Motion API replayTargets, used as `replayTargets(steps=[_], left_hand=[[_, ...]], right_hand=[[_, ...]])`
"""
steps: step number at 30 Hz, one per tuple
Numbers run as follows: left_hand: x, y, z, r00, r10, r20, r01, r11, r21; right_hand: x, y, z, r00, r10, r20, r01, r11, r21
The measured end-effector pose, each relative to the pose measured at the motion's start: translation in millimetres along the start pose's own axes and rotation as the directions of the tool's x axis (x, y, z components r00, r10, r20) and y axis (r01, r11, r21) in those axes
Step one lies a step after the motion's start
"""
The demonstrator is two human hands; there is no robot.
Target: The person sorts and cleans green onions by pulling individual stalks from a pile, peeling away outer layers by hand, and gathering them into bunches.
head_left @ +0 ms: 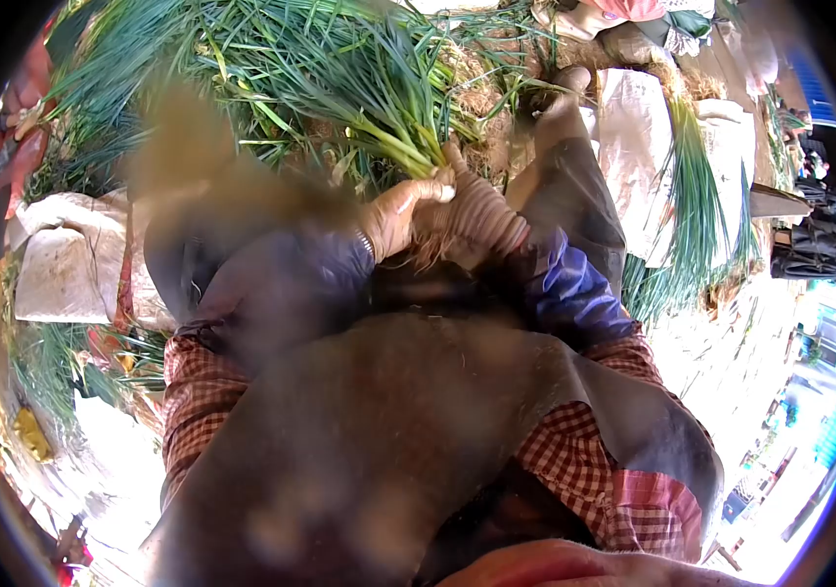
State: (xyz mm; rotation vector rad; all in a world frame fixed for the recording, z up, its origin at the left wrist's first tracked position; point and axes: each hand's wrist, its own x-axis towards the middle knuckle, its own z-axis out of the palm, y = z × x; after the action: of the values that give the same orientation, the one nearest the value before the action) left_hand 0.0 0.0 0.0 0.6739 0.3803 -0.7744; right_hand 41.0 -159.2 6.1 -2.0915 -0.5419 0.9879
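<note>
A bunch of long green stalks [398, 132] with pale lower ends is held between my two hands at the upper middle. My left hand [393, 215], bare-skinned, has its fingers closed round the lower end of the bunch. Against it, my right hand [476, 207] in a striped, dirty glove is wrapped round the same stalks. Thin brown roots [428, 249] hang below the hands. Which side each arm comes from is partly blurred by smears on the lens.
A large heap of green stalks [281, 59] lies beyond my hands. White sacks [633, 157] and another bundle [697, 186] are at the right. A folded sack [70, 264] lies at the left. Parts of other people [22, 147] show at the edges.
</note>
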Motion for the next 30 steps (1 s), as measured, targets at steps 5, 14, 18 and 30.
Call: replayTargets(steps=[5, 14, 18, 30], left_hand=[[-24.2, 18.7, 13.4, 0.965, 0.179, 0.193, -0.220, 0.950, 0.221], [10.2, 18.5, -43.3, 0.643, 0.735, -0.213, -0.642, 0.670, 0.373], [13.5, 16.7, -36.8, 0.811, 0.584, -0.036, -0.537, 0.767, 0.352], [-6.3, 3.2, 9.5, 0.981, 0.195, -0.027, -0.158, 0.861, 0.483]], right_hand=[[-19.4, -25.2, -40.6, 0.974, -0.213, -0.079, 0.126, 0.216, 0.968], [-64.3, -16.1, -55.4, 0.923, -0.359, -0.136, 0.104, -0.108, 0.989], [-67.3, -10.0, -46.3, 0.950, -0.239, -0.199, 0.178, -0.108, 0.978], [-35.3, -26.2, -24.4, 0.942, 0.042, -0.332, 0.122, 0.882, 0.456]])
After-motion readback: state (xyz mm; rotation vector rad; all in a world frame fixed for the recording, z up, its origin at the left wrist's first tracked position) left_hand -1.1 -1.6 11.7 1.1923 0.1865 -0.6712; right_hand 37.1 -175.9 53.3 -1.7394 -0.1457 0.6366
